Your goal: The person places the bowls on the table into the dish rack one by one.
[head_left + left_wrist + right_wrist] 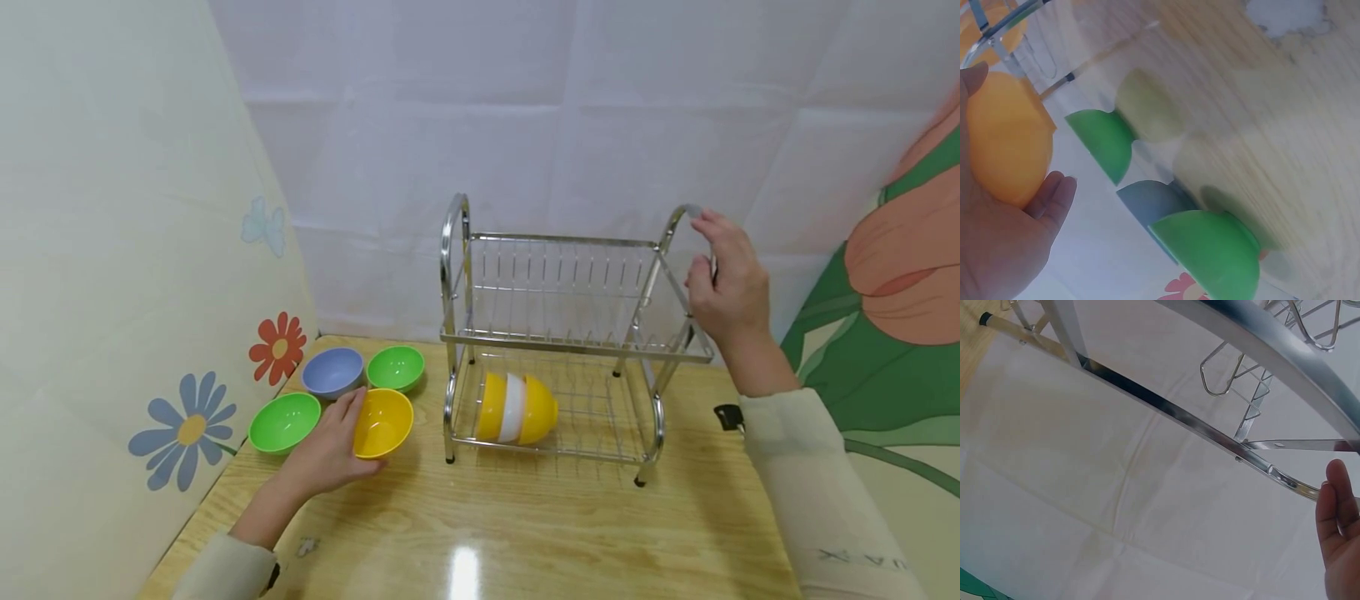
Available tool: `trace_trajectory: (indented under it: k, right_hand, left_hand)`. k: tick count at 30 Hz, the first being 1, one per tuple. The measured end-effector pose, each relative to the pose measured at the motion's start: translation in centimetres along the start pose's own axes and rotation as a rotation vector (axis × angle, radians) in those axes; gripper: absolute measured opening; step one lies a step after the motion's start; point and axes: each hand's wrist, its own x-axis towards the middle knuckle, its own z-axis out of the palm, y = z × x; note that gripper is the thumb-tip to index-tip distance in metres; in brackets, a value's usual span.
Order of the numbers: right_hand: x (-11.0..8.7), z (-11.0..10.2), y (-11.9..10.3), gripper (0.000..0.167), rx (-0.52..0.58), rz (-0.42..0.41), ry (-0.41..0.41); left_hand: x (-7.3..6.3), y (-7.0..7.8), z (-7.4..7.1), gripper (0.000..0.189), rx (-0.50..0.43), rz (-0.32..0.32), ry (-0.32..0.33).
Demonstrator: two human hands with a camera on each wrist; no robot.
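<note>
My left hand holds a yellow bowl, thumb at the near side and fingers at the far side, its inside facing up. In the left wrist view the same bowl lies against the palm. On the right, my right hand grips the top of the metal dish rack's curved side frame; the right wrist view shows fingers at that tube. Inside the rack's lower tier, a yellow bowl, a white bowl and another yellow bowl stand tipped on their sides, nested in a row.
Left of the rack, a blue bowl and two green bowls, one nearer and one farther, sit on the wooden table. The upper tier carries wire slots. A black object shows beside the right sleeve.
</note>
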Motion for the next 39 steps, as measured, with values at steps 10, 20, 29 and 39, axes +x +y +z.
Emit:
trace_trajectory:
  k: [10, 20, 29, 39]
  right_hand:
    - [-0.1, -0.1, -0.3, 0.043, 0.012, 0.011, -0.004]
    - [0.0, -0.1, -0.4, 0.044, 0.010, 0.028, -0.002]
    - [0.0, -0.2, -0.5, 0.044, 0.024, 0.031, -0.010]
    - [0.0, 0.0, -0.4, 0.043, 0.043, 0.044, 0.007]
  left_hand:
    - [0.1, 1.0, -0.6, 0.115, 0.008, 0.023, 0.007]
    - [0.0, 1.8, -1.1, 0.115, 0.004, 0.037, 0.009]
    - [0.0, 2.8, -1.5, 0.117, 0.023, 0.020, -0.002]
    - [0.2, 3.8, -1.7, 0.117, 0.013, 0.037, -0.019]
